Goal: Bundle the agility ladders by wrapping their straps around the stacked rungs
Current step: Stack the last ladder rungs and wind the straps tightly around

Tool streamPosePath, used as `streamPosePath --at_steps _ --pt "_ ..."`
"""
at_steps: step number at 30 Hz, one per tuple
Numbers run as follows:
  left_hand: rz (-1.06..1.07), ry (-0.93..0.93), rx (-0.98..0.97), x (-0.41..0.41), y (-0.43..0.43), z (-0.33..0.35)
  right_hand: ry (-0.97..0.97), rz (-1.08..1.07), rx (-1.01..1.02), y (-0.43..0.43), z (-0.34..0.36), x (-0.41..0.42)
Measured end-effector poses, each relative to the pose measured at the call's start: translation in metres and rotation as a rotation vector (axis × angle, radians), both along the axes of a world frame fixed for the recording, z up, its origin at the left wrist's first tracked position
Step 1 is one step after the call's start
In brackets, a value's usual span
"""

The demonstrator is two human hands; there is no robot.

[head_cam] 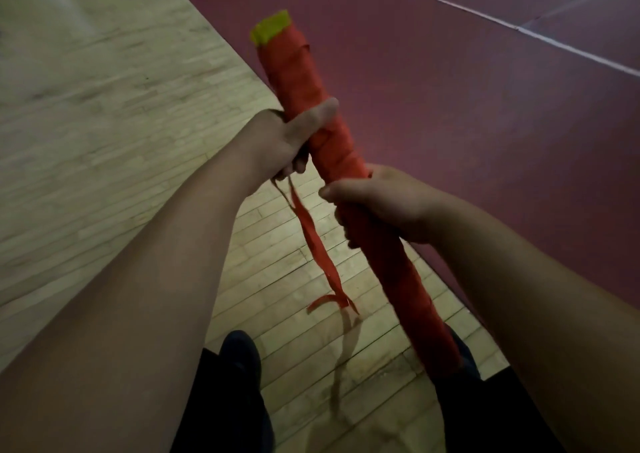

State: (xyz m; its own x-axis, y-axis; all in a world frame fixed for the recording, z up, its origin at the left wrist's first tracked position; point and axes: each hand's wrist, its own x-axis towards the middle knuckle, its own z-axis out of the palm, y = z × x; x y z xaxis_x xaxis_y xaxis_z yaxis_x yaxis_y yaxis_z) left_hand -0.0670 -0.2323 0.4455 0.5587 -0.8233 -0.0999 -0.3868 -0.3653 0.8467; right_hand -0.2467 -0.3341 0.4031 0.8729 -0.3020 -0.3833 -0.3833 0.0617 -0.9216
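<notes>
The red bundle (294,71) is a long roll. It runs from the upper mid of the frame down to the lower right & is tilted, w/ the far end up. Red strap is wound round it in many turns. At the far end a yellow tip (272,29) sticks out of the wraps. The left hand (277,140) grips the bundle near its mid, fingers curled under it & the thumb (320,114) lying across the top. The right hand (381,199) grips the bundle just below that, closer to the person, fingers curled round it. The two hands are near each other but do not touch. A loose end of strap (313,241) comes out from under the left hand's fingers & hangs down in the mid of the frame. It twists a bit, & its end curls & splits near the bottom. Its shadow (341,366) falls on the wood floor (104,106), which fills the left side & bottom. The red floor (485,123) fills the upper right, w/ a white line (519,28) across it. A dark shoe (239,352) & dark trousers (221,418) show at the bottom, under the arms. The low end of the bundle sits above the right leg; can't tell if it touches.
</notes>
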Motion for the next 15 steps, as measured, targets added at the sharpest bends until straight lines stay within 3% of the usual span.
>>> streamPosePath --at_steps 3,8,10,15 --pt "0.096 0.017 0.208 -0.010 -0.002 -0.007 0.180 -0.135 -0.545 0.001 -0.016 0.007" --pt "0.273 0.094 0.129 -0.022 -0.016 -0.021 0.218 -0.205 -0.683 0.003 -0.025 0.005" --pt "0.286 0.115 0.077 -0.016 -0.015 -0.016 0.170 -0.140 -0.612 -0.003 -0.016 0.004" --pt "0.069 0.299 -0.139 -0.006 -0.009 0.000 -0.068 0.011 -0.072 -0.014 0.010 -0.009"
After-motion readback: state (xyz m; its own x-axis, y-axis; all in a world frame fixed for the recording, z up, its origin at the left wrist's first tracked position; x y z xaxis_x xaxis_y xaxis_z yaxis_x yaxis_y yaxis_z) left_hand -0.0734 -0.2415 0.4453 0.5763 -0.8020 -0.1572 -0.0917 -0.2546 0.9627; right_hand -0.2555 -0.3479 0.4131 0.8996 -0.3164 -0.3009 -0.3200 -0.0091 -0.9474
